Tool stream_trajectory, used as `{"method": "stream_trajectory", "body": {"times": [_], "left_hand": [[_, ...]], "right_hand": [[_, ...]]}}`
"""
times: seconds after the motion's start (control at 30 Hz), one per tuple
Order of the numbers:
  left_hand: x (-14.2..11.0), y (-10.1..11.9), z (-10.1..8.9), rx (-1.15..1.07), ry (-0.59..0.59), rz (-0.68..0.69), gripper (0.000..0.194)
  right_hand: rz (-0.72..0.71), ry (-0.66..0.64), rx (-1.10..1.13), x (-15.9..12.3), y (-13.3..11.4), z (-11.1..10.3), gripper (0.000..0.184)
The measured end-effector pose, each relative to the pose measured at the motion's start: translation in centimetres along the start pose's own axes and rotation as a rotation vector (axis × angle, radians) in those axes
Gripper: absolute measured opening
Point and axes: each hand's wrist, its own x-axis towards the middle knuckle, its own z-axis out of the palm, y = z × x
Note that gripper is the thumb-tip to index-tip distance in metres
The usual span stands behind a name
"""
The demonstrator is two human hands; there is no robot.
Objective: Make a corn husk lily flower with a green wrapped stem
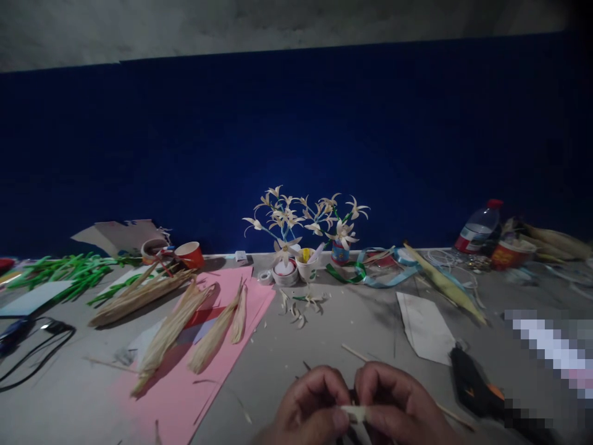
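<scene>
At the bottom middle, the fingertips of my left hand (309, 400) and my right hand (397, 400) meet close together. Both are closed, pinching a small pale strip (354, 413) that looks like corn husk. Something thin and dark shows just below the strip, too small to make out. Thin sticks (354, 352) lie on the table beyond my fingers. A black glue gun (479, 386) with an orange trigger rests to the right of my right hand.
Husk flowers (285, 216) stand in small cups at the back. Dried corn husks (178, 334) lie across pink paper (160, 411) at left, beside green stems (60, 272). White paper (425, 327), a ribbon (389, 281), a bottle (479, 228) and a paper cup (512, 253) are at right.
</scene>
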Motion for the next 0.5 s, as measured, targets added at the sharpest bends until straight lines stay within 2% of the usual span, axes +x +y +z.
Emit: {"method": "stream_trajectory", "body": {"times": [0.1, 0.2, 0.33, 0.4, 0.5], "left_hand": [[0.0, 0.2, 0.0, -0.018, -0.015, -0.038, 0.028], [0.0, 0.8, 0.2, 0.050, -0.010, -0.050, 0.028], [-0.2, 1.5, 0.5, 0.135, -0.017, -0.049, 0.033], [-0.3, 1.5, 0.6, 0.083, -0.030, -0.100, 0.032], [-0.3, 1.0, 0.5, -0.057, -0.058, -0.169, 0.030]], "right_hand": [[-0.039, -0.037, -0.117, 0.2, -0.2, -0.3, 0.035], [-0.063, -0.064, -0.286, 0.0, -0.8, -0.4, 0.026], [-0.098, 0.023, -0.498, -0.1, -1.2, -0.4, 0.012], [-0.063, 0.026, -0.433, 0.0, -0.9, -0.4, 0.011], [-0.004, -0.059, -0.157, 0.0, -0.2, -0.4, 0.015]]}}
